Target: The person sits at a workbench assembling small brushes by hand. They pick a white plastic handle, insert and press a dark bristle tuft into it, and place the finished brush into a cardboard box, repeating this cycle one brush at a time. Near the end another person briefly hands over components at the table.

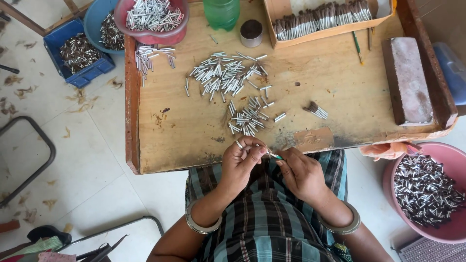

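Metal tubes (248,119) lie scattered on the wooden tray (194,131). Left hand (241,162) pinches one small tube; right hand (302,172) fingers close on a thin green-tipped piece (274,155)

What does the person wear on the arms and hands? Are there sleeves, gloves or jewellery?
Both forearms are bare: no sleeves and no gloves show. Each wrist carries one wide, silver-grey metal bangle, one behind the left hand and one behind the right hand. The left hand also has a pale ring on a finger. No rings are visible on the right hand.
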